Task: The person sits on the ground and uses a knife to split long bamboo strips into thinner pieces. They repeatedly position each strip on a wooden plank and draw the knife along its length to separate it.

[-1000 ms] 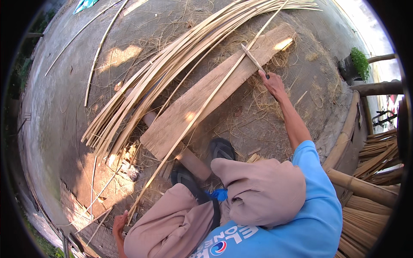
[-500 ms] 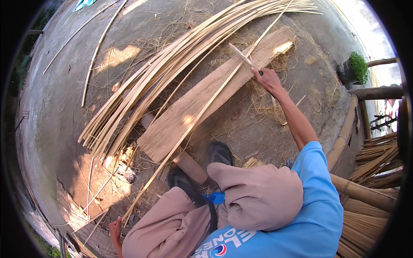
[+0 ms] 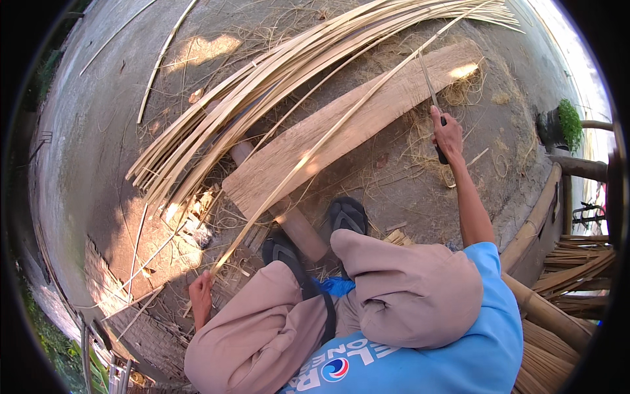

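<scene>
My left hand (image 3: 201, 299), low on the left, pinches the near end of a long pale bamboo strip (image 3: 357, 107). The strip runs slantwise across a flat wooden board (image 3: 387, 117) and on past its far end. Wrapped round the black handle of a knife, my right hand (image 3: 448, 134) is just off the board's right side. The narrow knife blade (image 3: 428, 82) points away from me over the board, its tip close to the strip. Whether blade and strip touch, I cannot tell.
A thick bundle of bamboo strips (image 3: 262, 92) curves along the board's left side. A round wooden piece (image 3: 303, 240) lies under the board's near end, between my sandalled feet. More strips (image 3: 571, 262) and bamboo poles (image 3: 538, 210) are at right, near a potted plant (image 3: 569, 125).
My left hand has moved up and taken the strip's near end. My right hand has shifted right and toward me, and the knife now points more directly away from me.
</scene>
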`<state>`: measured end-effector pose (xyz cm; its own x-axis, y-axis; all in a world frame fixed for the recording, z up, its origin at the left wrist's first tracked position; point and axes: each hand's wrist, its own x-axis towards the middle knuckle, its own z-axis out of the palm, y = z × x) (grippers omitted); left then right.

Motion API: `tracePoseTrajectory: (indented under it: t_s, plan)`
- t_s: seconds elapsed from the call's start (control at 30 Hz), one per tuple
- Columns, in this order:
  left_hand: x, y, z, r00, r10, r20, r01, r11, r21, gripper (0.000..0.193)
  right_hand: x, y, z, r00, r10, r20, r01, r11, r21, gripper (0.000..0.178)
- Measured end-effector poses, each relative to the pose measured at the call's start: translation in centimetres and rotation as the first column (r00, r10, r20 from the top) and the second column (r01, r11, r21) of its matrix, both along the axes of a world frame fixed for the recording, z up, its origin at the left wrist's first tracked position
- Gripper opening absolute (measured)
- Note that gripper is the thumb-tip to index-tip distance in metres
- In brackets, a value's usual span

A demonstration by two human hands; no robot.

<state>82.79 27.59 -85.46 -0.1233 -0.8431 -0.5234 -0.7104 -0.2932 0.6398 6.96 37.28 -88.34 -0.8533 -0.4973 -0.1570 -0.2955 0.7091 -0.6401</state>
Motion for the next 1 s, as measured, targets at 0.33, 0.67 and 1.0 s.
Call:
tracePoseTrajectory:
  t_s: [0.33,0.67,1.0]
  plan:
    - [-21.2,-5.7,0.4,0.935,-0.282,-0.215,0.329,0.918,0.223,0.035,7.2,-0.9,-0.2,0.946,0.283,-0.161,-0.248,0.947,0.205,0.069]
    - [-17.4,-2.6,-3.5,0.946,-0.204,-0.253,0.252,0.952,0.175,0.044,18.4,-0.7,0.3,0.911,0.393,0.126,-0.398,0.917,0.011,0.062]
    - [-23.2,-2.6,-4.0,0.893,-0.026,-0.449,0.188,0.929,0.32,0.048,12.4,1.4,-0.8,0.981,0.192,0.002,-0.192,0.981,0.028,0.064]
